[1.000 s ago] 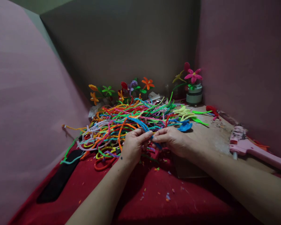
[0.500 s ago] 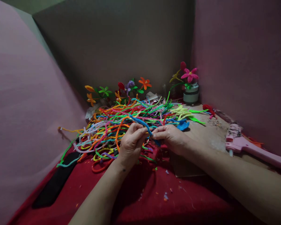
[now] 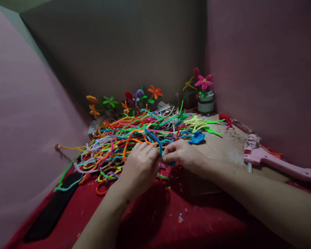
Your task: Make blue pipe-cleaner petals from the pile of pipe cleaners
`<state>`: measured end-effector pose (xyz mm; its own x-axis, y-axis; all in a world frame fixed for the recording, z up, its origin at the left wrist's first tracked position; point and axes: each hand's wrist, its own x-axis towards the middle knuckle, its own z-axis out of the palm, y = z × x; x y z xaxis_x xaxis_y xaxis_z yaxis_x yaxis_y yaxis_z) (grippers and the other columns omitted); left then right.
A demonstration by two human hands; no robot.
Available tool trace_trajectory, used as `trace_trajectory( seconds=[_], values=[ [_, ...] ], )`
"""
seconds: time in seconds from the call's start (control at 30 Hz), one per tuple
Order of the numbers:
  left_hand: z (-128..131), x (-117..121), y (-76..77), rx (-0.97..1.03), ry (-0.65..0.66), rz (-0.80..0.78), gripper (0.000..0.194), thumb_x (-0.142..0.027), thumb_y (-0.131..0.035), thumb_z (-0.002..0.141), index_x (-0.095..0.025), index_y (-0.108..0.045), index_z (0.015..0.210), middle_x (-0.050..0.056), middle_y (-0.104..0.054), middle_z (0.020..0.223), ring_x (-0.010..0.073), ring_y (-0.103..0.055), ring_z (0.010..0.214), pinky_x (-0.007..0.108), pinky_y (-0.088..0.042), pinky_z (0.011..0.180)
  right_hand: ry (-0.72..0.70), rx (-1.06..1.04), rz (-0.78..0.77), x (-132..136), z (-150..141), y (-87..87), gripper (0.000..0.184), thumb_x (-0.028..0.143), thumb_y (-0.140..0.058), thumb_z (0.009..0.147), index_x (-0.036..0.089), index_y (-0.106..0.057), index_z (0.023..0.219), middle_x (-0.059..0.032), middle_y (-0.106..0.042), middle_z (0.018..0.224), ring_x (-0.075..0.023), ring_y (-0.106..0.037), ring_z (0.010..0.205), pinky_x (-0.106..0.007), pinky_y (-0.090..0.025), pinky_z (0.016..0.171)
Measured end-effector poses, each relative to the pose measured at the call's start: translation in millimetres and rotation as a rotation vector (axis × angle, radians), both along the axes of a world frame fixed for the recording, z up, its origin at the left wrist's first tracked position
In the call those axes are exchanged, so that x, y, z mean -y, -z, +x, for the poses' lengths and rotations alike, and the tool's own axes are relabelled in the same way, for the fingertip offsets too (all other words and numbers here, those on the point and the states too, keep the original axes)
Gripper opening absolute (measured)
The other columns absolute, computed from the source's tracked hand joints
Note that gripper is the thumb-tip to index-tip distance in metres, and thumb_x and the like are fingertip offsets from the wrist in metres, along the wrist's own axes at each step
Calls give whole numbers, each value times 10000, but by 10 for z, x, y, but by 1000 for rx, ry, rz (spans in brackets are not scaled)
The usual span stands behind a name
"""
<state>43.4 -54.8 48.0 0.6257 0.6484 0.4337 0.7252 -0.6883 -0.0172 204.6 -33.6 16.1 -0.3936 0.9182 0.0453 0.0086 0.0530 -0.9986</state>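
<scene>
Head view: two bare hands meet mid-scene at the near edge of a heap of colored pipe cleaners (image 3: 145, 121). Blue pipe cleaner (image 3: 157, 139) is between them, arching up and leaning left in front of the heap; a bit of blue also shows below the right fingertips. Right hand (image 3: 183, 154): thumb and forefinger pinched together on the blue pipe cleaner. Left hand (image 3: 142, 164): back to camera, fingers curled, tips hidden right by the blue strand; can't tell if they're clamped on it.

Around them: red cloth (image 3: 189, 235) with scraps under the forearms, black strip (image 3: 53, 209) on the left, cardboard (image 3: 230, 148) on the right. Blue bundle (image 3: 197, 138) lies at the heap's right side, near the right hand. Pink glue gun (image 3: 274, 160) farther right, nozzle down. Behind the heap, fuzzy flowers in a row, orange flower (image 3: 155, 91) rightmost; pink flower (image 3: 204, 82) rises above a pale green jar (image 3: 206, 108) by the wall.
</scene>
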Motion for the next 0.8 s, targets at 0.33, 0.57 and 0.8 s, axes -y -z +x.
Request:
trace_trajectory(
  seconds=[0.33, 0.57, 0.8],
  values=[
    [-51, -138, 96, 1141, -30, -1596, 223, -256, -599, 626, -159, -419, 537, -62, -339, 449, 45, -264, 399, 211, -231, 431, 247, 354, 1193, 169, 7, 30, 181, 101, -493, 769, 91, -627, 649, -75, -590, 624, -140, -491, 617, -283, -383, 594],
    [-88, -54, -62, 1028, 65, -848, 83, -214, -669, 705, -150, -639, 748, 4, -578, 685, 88, -519, 612, 207, -399, 576, 194, -33, 644, 145, 17, -53, 102, 172, -575, 769, 135, -635, 695, -25, -615, 655, -110, -535, 622, -254, -422, 605],
    [-144, -18, -86, 627, 266, -311, 87, -172, -642, 739, -203, -672, 815, 38, -560, 891, 148, -544, 835, 261, -430, 730, -2, -214, 195, 127, 16, -85, 59, 194, -647, 676, 144, -639, 644, 22, -573, 580, -79, -481, 556, -231, -379, 557]
  ],
)
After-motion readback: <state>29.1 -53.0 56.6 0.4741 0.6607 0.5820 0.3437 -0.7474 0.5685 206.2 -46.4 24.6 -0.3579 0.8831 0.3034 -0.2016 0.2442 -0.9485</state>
